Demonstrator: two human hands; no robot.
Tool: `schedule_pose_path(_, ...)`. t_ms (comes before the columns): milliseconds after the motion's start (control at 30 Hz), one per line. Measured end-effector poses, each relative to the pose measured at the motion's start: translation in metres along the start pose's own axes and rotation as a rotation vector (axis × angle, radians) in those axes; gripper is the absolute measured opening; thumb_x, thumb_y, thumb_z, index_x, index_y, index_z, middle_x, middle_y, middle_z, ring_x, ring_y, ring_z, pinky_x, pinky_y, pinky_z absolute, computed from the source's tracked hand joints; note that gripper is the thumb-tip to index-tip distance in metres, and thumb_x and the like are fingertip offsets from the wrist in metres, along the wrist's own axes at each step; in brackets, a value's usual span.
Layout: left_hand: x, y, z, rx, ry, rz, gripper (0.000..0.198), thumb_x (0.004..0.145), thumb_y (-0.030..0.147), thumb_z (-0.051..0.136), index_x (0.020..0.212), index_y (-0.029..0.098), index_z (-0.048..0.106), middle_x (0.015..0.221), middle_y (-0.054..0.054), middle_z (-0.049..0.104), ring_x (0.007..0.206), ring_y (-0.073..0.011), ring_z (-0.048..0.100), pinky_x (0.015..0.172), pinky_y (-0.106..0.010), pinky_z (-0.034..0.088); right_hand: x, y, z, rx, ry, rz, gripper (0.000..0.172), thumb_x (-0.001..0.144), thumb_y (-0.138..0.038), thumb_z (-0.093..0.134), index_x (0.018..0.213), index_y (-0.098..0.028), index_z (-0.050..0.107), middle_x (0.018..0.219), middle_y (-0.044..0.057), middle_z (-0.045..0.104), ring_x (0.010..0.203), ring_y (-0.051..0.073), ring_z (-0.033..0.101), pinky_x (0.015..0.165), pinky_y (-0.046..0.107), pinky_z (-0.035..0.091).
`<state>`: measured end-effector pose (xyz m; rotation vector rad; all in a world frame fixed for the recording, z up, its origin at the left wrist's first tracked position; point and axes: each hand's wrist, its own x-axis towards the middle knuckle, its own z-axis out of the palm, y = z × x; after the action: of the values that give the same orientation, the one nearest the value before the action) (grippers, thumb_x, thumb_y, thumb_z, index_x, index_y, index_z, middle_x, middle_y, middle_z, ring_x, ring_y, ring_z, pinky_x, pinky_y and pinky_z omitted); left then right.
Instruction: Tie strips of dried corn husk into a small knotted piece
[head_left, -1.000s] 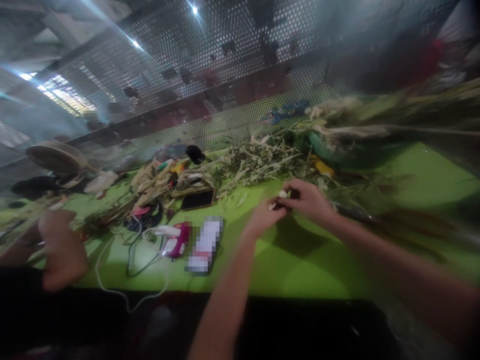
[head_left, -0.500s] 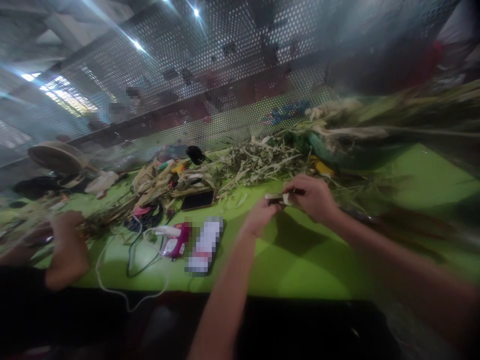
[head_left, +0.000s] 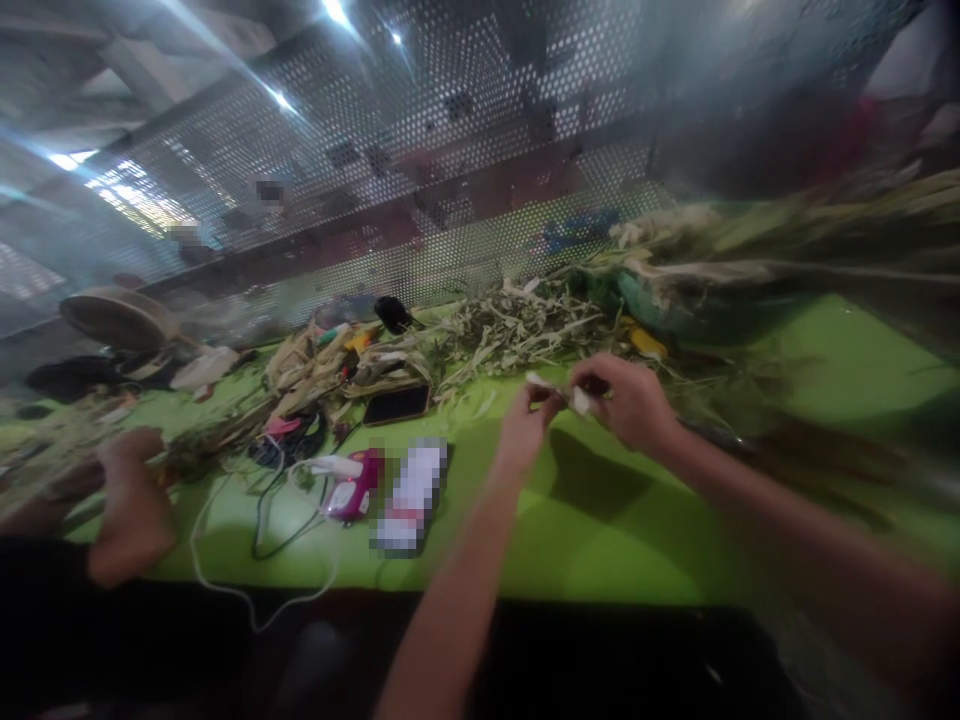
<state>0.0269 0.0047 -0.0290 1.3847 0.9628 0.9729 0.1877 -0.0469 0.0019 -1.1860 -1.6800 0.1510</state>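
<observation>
Over the green table [head_left: 622, 550], my left hand [head_left: 531, 418] and my right hand [head_left: 621, 400] work close together. Both are closed on a small pale strip of plant fibre [head_left: 581, 401], whose pale end also pokes up above my left fingers. My right thumb and index finger pinch it from the right side. Just beyond my hands lies a heap of dry, pale green strips [head_left: 517, 325]. The shadow of my hands falls on the table below them.
A phone with a lit screen [head_left: 411, 495], a magenta device [head_left: 352, 487] with cables and a dark phone [head_left: 396, 404] lie left. Another person's arm [head_left: 135, 510] rests far left. A green basin [head_left: 675, 305] stands right, before a perforated metal screen [head_left: 465, 240].
My two hands have shifted slightly and the fibre between them is turned differently, with a pale end now pointing up at the left. The view has moved a little.
</observation>
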Motion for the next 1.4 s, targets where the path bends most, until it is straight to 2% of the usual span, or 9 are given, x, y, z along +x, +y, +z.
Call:
schedule_pose_path(133,-0.003,0.005,0.004,-0.129,-0.017,-0.004,0.023,0.072,0.034,0.074,0.082,0.017,0.063,0.080,-0.001,0.063,0.078,-0.0132,0.054,0.079,-0.028,0.042,0.000,0.000,-0.001,0.011,-0.031,-0.108,0.027,0.084,-0.007,0.055,0.093,-0.022,0.076,0.088,0.004,0.071,0.075,0.015,0.066,0.064,0.024,0.048)
schedule_pose_path(267,-0.004,0.010,0.008,-0.216,-0.013,-0.021,0.027,0.069,0.034,0.077,0.081,0.015,0.062,0.077,0.000,0.063,0.074,-0.0116,0.055,0.077,-0.027,0.042,0.002,0.002,0.001,-0.016,-0.046,-0.118,0.026,0.088,-0.013,0.056,0.097,-0.025,0.078,0.088,0.005,0.071,0.075,0.015,0.066,0.064,0.024,0.049)
schedule_pose_path(400,-0.002,0.010,0.007,-0.201,0.038,-0.004,0.023,0.069,0.031,0.076,0.079,0.015,0.064,0.073,0.000,0.063,0.071,-0.0111,0.055,0.075,-0.027,0.042,0.001,0.006,0.004,-0.081,-0.066,-0.052,0.024,0.091,-0.018,0.056,0.100,-0.023,0.077,0.090,0.007,0.071,0.077,0.018,0.066,0.066,0.026,0.049)
schedule_pose_path(533,-0.001,0.008,0.005,-0.148,0.049,0.075,0.019,0.071,0.027,0.074,0.083,0.016,0.066,0.078,-0.001,0.065,0.075,-0.0120,0.057,0.076,-0.027,0.043,0.000,0.008,0.006,-0.101,-0.106,0.002,0.026,0.091,-0.017,0.052,0.102,-0.021,0.075,0.092,0.008,0.070,0.077,0.019,0.065,0.066,0.028,0.048)
schedule_pose_path(633,-0.003,0.010,0.005,-0.084,0.054,0.120,0.014,0.074,0.024,0.071,0.085,0.017,0.065,0.081,-0.001,0.066,0.078,-0.0124,0.059,0.078,-0.027,0.044,0.000,0.006,0.006,-0.046,-0.052,0.088,0.023,0.087,-0.016,0.058,0.104,-0.021,0.072,0.092,0.006,0.073,0.079,0.019,0.067,0.068,0.028,0.049)
schedule_pose_path(800,-0.006,0.013,0.005,-0.016,0.063,0.152,0.014,0.075,0.024,0.070,0.086,0.017,0.064,0.084,-0.002,0.067,0.081,-0.0133,0.060,0.078,-0.028,0.045,0.001,0.004,0.004,-0.009,-0.030,0.206,0.009,0.082,-0.019,0.065,0.087,-0.021,0.073,0.077,0.002,0.073,0.068,0.018,0.066,0.061,0.026,0.047)
schedule_pose_path(1133,-0.004,0.009,0.003,0.060,0.127,0.171,0.014,0.078,0.025,0.067,0.088,0.017,0.062,0.086,-0.004,0.065,0.081,-0.0140,0.059,0.077,-0.028,0.046,0.001,-0.002,0.002,-0.060,-0.102,0.026,0.017,0.087,-0.020,0.059,0.090,-0.020,0.075,0.085,0.006,0.071,0.075,0.018,0.065,0.066,0.028,0.048)
schedule_pose_path(1267,-0.005,0.010,0.003,0.090,0.176,0.150,0.014,0.078,0.024,0.066,0.088,0.016,0.060,0.086,-0.004,0.065,0.080,-0.0138,0.059,0.076,-0.028,0.046,0.000,-0.006,0.003,-0.071,-0.133,0.025,0.015,0.084,-0.023,0.065,0.094,-0.016,0.073,0.085,0.007,0.068,0.070,0.016,0.062,0.062,0.027,0.047)
schedule_pose_path(1400,-0.005,0.009,0.004,0.115,0.178,0.143,0.016,0.078,0.028,0.067,0.087,0.016,0.062,0.083,-0.004,0.065,0.077,-0.0141,0.059,0.074,-0.028,0.046,-0.003,-0.005,0.007,-0.096,-0.094,0.029,0.013,0.084,-0.021,0.063,0.092,-0.016,0.072,0.086,0.007,0.068,0.070,0.016,0.061,0.064,0.027,0.048)
